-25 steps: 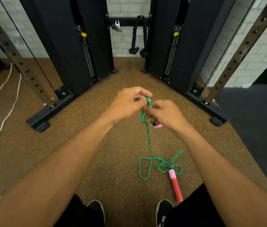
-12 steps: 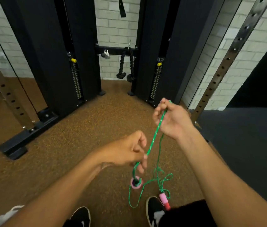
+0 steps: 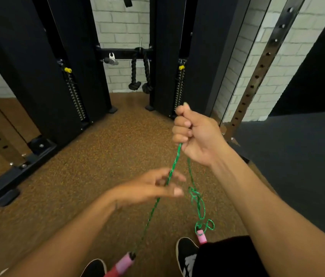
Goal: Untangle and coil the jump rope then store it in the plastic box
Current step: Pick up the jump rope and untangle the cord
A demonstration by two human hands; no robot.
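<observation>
Hands working a green jump rope (image 3: 174, 163) above a brown gym floor (image 3: 89, 166).

Right hand (image 3: 196, 136), right of centre in the frame, is gripping the rope in a closed fist, fingers (image 3: 179, 129) curled tight around it. Left hand (image 3: 151, 188), lower and near the middle, is sitting with fingers spread loosely apart, one strand passing between them. That strand is running down to a pink handle (image 3: 122, 263) at the bottom edge, beside a black shoe (image 3: 186, 254). A second strand is hanging from the fist, knotted in tangled loops (image 3: 197, 202), ending at another pink handle (image 3: 201, 236) in the lower right. Black machine columns (image 3: 44, 62) are filling the upper frame.
</observation>
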